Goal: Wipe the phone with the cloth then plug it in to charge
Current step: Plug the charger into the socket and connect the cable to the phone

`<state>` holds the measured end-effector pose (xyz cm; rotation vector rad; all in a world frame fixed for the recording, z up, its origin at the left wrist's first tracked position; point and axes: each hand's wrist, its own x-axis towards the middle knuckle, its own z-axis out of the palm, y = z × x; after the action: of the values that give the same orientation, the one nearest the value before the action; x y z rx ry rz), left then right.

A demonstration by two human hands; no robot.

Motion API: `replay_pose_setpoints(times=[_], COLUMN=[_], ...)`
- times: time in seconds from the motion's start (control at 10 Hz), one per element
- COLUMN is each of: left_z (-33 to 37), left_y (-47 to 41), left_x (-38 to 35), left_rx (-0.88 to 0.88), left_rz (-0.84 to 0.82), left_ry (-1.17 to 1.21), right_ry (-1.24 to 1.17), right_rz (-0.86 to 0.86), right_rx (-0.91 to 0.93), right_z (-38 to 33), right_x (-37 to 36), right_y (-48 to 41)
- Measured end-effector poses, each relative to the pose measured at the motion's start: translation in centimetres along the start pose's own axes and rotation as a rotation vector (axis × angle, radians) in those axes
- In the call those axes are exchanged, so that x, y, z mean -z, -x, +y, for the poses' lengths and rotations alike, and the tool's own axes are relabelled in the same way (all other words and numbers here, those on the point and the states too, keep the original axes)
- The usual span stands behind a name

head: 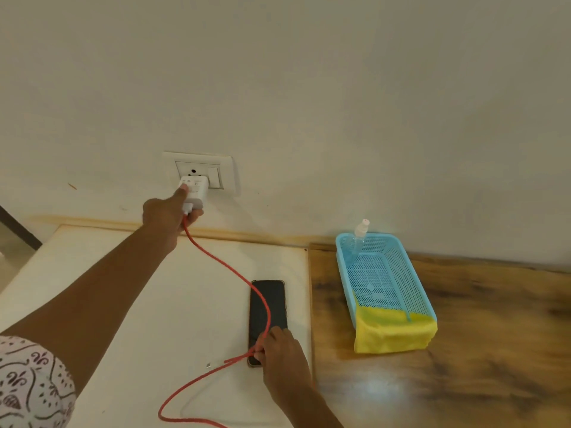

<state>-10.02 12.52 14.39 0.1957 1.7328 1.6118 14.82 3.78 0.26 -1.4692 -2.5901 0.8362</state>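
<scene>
A black phone (268, 307) lies screen up on the white table top (129, 304). My left hand (168, 213) grips a white charger adapter (194, 193) that sits against the wall socket (200, 171). A red cable (228, 267) runs from the adapter across the phone. My right hand (282, 350) pinches that cable at the phone's near end and covers its lower edge. A yellow cloth (394, 332) hangs over the near end of a blue basket (384, 276).
A clear spray bottle (358, 236) stands in the basket's far corner. The basket rests on a dark wooden surface (463, 350) to the right of the white top. The cable's free plug end (213, 364) lies left of my right hand.
</scene>
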Motion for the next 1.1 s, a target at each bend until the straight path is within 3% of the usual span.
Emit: replay_pose_setpoints(times=[0.3, 0.4, 0.5, 0.6, 0.7, 0.8, 0.9, 1.0, 1.1], left_z=[0.8, 1.0, 1.1, -2.0, -4.9, -8.2, -13.3, -15.6, -22.8], left_y=[-0.2, 0.2, 2.2, 6.9, 11.2, 15.3, 21.0, 21.9, 20.9], left_x=[-0.6, -0.2, 0.5, 1.6, 2.6, 3.2, 3.9, 5.8, 4.8], left_rx=[0.017, 0.011, -0.024, -0.312, -0.490, -0.539, -0.314, -0.349, -0.406], left_rz=[0.051, -0.011, -0.034, 0.146, 0.081, -0.108, -0.574, -0.859, -0.710], left_ry=[-0.101, -0.080, -0.234, -0.456, -0.444, -0.448, -0.610, -0.717, -1.122], right_ry=[-0.025, -0.047, -0.103, -0.298, -0.549, -0.839, -1.286, -1.481, -1.720], right_rz=[0.177, 0.251, 0.413, 0.583, 0.618, 0.508, 0.298, 0.263, 0.296], right_rx=[-0.051, -0.108, -0.286, -0.462, -0.527, -0.545, -0.577, -0.610, -0.602], right_z=[0.6, 0.4, 0.2, 0.4, 0.4, 0.0, -1.2, -1.6, -1.5], right_x=[1.3, 2.2, 4.4, 6.8, 8.0, 8.8, 9.4, 10.2, 12.2], right_y=[0.4, 0.8, 1.2, 1.4, 1.6, 2.1, 3.7, 4.7, 5.3])
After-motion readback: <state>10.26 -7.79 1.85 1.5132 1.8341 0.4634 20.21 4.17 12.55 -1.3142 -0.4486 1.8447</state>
